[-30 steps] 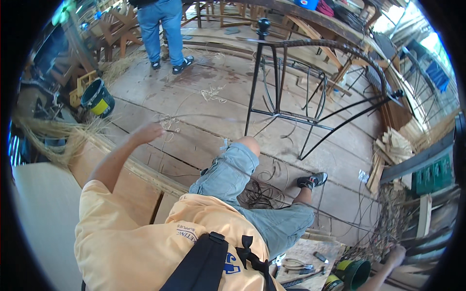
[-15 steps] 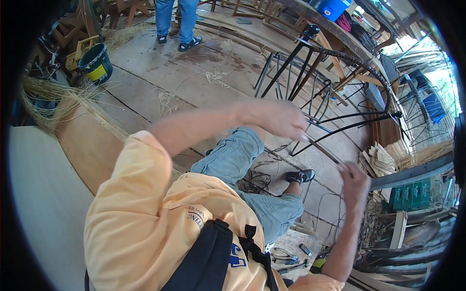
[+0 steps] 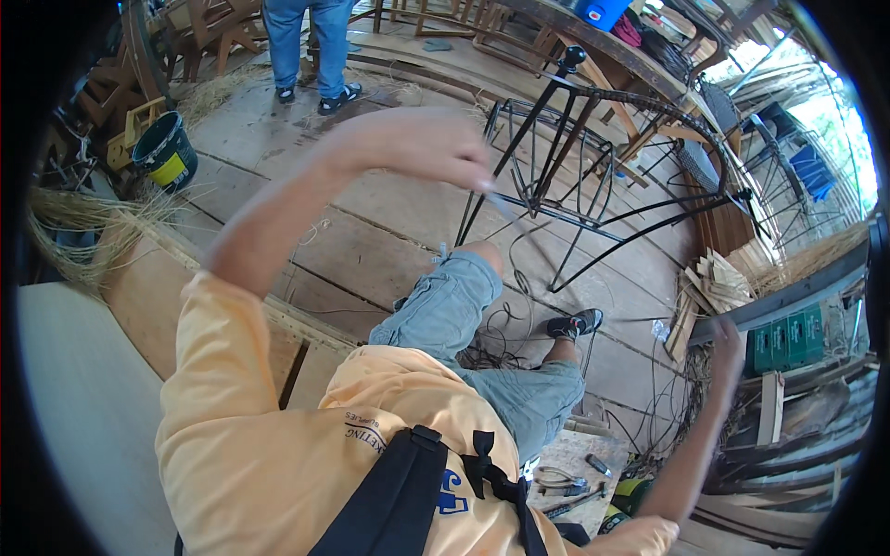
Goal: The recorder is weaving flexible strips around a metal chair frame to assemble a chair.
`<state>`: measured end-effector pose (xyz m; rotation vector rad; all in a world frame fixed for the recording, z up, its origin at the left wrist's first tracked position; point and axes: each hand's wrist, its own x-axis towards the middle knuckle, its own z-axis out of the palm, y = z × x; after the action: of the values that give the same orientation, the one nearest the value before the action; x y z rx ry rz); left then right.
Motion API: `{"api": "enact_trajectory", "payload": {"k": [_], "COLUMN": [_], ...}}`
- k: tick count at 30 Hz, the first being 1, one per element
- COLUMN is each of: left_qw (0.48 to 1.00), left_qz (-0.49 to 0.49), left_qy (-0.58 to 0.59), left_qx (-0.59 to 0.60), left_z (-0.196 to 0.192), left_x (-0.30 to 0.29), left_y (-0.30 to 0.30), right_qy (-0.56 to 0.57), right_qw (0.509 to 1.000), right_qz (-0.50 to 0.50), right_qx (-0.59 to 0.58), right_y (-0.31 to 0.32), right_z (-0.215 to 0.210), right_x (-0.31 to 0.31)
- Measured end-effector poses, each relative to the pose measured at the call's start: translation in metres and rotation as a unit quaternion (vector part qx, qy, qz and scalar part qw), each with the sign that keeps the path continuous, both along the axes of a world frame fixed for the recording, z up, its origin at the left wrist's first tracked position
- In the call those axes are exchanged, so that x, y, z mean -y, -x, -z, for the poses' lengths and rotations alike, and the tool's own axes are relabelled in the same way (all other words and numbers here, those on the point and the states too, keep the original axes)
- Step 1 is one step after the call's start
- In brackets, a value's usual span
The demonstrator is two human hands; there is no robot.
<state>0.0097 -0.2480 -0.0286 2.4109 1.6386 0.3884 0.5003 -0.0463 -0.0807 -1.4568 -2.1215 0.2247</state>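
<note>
My left hand (image 3: 440, 153) is raised in front of me, its fingers closed on one end of a thin strip (image 3: 510, 211). The strip slants down and right from the fingertips and blurs against the floor. Far to the right, my right hand (image 3: 729, 347) is held out over the wood scraps, smeared by motion, so its grip cannot be made out. Beyond my knees stands a black metal chair frame (image 3: 593, 222) with thin legs and a curved rim, touched by neither hand. Loops of dark cord (image 3: 491, 347) lie on the floor by my foot.
Pliers (image 3: 561, 479) and other hand tools lie on a board (image 3: 584, 449) beside my thigh. A dark bucket (image 3: 165, 153) and a fibre bundle (image 3: 69, 227) are at left. Another person (image 3: 311, 46) stands at the far side. Green crates (image 3: 786, 341) sit at right.
My hands have moved apart: the left up and to the left, the right outward to the right. The strip, earlier stretched between both hands, now slants down from the left.
</note>
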Motion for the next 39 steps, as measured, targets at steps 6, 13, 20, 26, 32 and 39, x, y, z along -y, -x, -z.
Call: {"api": "enact_trajectory", "payload": {"k": [6,13,20,26,32,39], "left_qw": [0.966,0.982,0.976,0.949,0.933,0.831], "left_qz": [0.002,-0.037,-0.002,-0.045,-0.003,0.179], "left_qy": [-0.208,-0.180,-0.170,-0.107,-0.217,-0.056], "left_qx": [-0.152,-0.047,0.136,0.293,0.286,0.523], "left_z": [-0.071,-0.140,-0.053,-0.027,-0.017,0.006], "left_x": [-0.064,-0.131,-0.249,-0.228,-0.232,-0.243], "left_y": [-0.054,0.004,0.070,0.070,0.055,0.048], "right_qy": [0.061,0.135,0.145,0.166,0.139,0.163], "right_qw": [0.913,0.729,0.805,0.787,0.783,0.774], "right_qz": [-0.312,-0.324,-0.221,-0.239,-0.216,-0.207], "right_qx": [-0.257,-0.588,-0.531,-0.545,-0.567,-0.575], "right_y": [0.259,0.309,0.331,0.344,0.340,0.345], "right_z": [0.004,-0.030,-0.010,0.017,0.035,0.046], "right_x": [0.071,0.077,0.046,0.046,0.032,0.026]}}
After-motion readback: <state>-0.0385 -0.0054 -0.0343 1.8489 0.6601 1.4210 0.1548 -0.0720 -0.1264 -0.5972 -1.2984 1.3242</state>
